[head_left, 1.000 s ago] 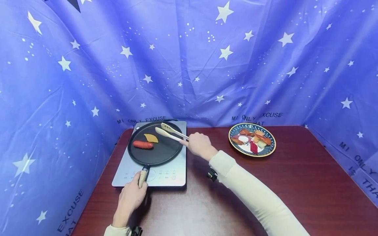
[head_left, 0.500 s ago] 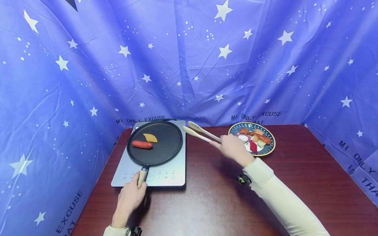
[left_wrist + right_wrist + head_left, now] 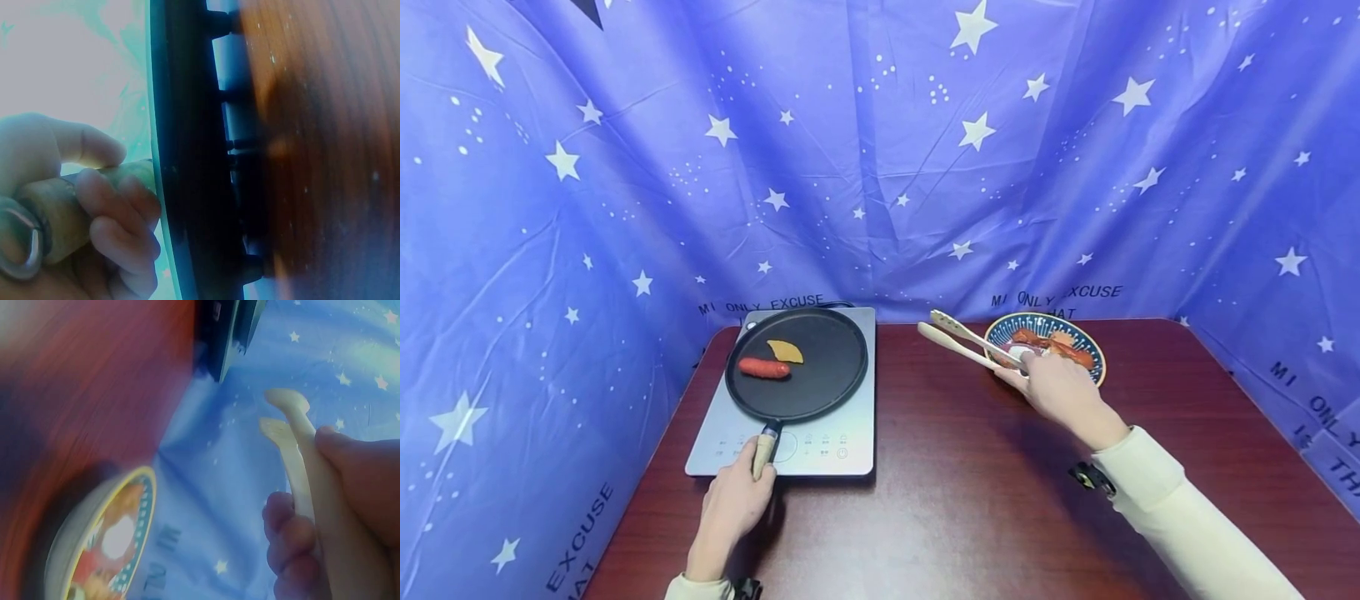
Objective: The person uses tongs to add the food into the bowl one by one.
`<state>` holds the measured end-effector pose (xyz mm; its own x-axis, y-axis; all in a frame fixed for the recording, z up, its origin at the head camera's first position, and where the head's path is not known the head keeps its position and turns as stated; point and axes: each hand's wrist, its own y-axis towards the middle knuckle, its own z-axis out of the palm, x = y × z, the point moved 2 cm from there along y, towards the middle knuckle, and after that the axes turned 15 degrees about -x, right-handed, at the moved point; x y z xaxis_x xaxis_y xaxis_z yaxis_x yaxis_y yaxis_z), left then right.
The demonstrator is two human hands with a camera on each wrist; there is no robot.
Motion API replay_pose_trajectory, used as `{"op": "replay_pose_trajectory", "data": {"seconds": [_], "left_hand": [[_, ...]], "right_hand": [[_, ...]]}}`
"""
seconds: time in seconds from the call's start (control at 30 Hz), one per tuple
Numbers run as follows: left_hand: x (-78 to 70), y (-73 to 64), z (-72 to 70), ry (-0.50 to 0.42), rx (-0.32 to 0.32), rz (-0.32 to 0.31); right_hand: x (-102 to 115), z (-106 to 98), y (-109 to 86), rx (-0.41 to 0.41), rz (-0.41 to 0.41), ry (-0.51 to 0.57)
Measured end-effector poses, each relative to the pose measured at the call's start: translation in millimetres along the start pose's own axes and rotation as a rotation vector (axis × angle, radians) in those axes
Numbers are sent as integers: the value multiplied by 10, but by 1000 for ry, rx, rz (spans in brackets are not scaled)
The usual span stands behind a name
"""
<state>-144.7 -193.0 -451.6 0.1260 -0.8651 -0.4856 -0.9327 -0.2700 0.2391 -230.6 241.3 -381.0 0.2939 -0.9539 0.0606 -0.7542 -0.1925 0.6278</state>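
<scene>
My left hand [image 3: 735,498] grips the wooden handle [image 3: 764,451] of a flat black pan [image 3: 820,375] on the cooktop. In the pan lie a red sausage [image 3: 763,368] and a yellow wedge-shaped piece [image 3: 786,352], close together on the left side. My right hand [image 3: 1070,392] holds a pair of cream-coloured tongs [image 3: 958,343], whose tips point left and stand apart with nothing between them. The hand is over the front of a patterned plate [image 3: 1103,377] of mixed food and hides part of it. In the right wrist view the tongs [image 3: 306,462] are held between thumb and fingers.
The silver induction cooktop [image 3: 850,446] stands at the left of the dark red wooden table [image 3: 940,500]. A blue star-printed cloth [image 3: 880,167] hangs along the back and both sides. In the left wrist view the cooktop's dark edge [image 3: 187,187] is above the tabletop.
My right hand has carried the tongs rightward from over the pan to the front of the plate. The left hand stays on the pan handle. The sausage and yellow piece have not moved.
</scene>
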Motion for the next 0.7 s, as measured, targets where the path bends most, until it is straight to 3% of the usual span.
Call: {"op": "replay_pose_trajectory", "data": {"seconds": [0.13,0.4,0.7], "left_hand": [[15,6,18,1,-5,6],[32,17,34,2,-9,11],[28,17,36,-1,-2,3]], "right_hand": [[-186,-34,-52,74,45,-1],[-521,-80,-221,145,131,24],[-766,-153,-330,199,146,-19]]}}
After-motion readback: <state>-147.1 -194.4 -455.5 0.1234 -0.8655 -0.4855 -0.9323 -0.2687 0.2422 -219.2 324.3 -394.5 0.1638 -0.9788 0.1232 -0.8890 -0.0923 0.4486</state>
